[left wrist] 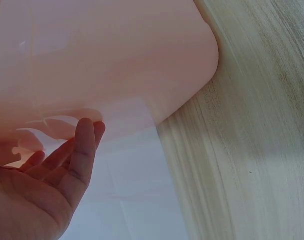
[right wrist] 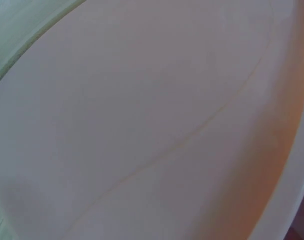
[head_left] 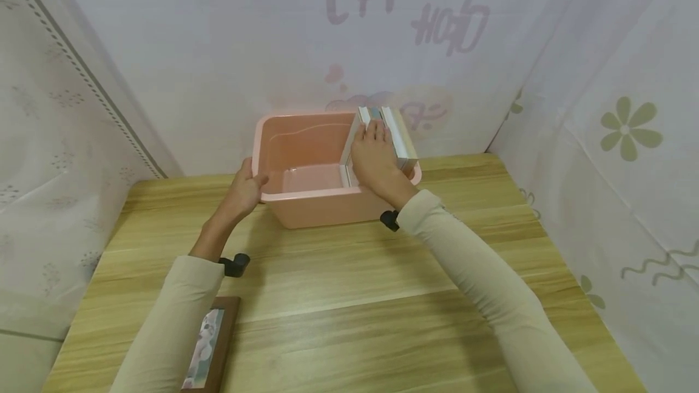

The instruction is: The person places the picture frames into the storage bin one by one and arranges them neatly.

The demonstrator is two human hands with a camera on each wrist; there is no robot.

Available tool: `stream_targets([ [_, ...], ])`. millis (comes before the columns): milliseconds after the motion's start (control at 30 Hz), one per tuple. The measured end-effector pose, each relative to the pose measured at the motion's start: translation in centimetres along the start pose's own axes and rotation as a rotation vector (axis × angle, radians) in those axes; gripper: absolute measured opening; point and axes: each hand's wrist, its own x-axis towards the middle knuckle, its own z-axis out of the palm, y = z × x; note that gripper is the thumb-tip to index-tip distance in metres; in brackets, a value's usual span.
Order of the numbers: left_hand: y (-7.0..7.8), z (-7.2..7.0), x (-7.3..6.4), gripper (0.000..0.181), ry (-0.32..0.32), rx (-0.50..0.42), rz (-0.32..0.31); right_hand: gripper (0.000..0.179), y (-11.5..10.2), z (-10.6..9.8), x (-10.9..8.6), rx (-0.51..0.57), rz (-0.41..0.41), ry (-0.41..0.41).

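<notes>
A pink plastic tub (head_left: pixel 327 211) stands on the wooden table against the back sheet. My left hand (head_left: pixel 243 190) holds its left rim, the thumb over the rim and the fingers along the outer wall. In the left wrist view, the left hand's fingers (left wrist: pixel 82 155) are bent beside the tub's wall. Several books (head_left: pixel 401 135) stand on edge in the tub's right end, their tops above the rim. My right hand (head_left: pixel 377 159) rests on them from above, fingers extended along their tops; its thumb is hidden. Only the tub's pink wall (right wrist: pixel 142 120) fills most of the right wrist view.
A brown-framed picture (head_left: pixel 218 344) lies at the table's front left, partly under the left sleeve. Printed sheets (head_left: pixel 218 65) hang behind the table and on both sides. Each wrist carries a small black camera mount (head_left: pixel 236 265).
</notes>
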Motion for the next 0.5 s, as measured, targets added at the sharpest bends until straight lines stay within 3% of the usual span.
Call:
stream_targets([
  [100, -0.1, 0.1, -0.1, 0.050, -0.007, 0.002, 0.000, 0.066, 0.5, 0.0, -0.2, 0.075, -0.002, 0.024],
  [300, -0.2, 0.1, -0.3, 0.051, -0.011, -0.001, 0.005, 0.061, 2.8, 0.1, -1.1, 0.244, -0.008, 0.165],
  [500, -0.1, -0.1, -0.1, 0.052, -0.009, 0.004, 0.011, 0.067, 5.8, 0.6, -2.8, 0.428, 0.001, 0.174],
])
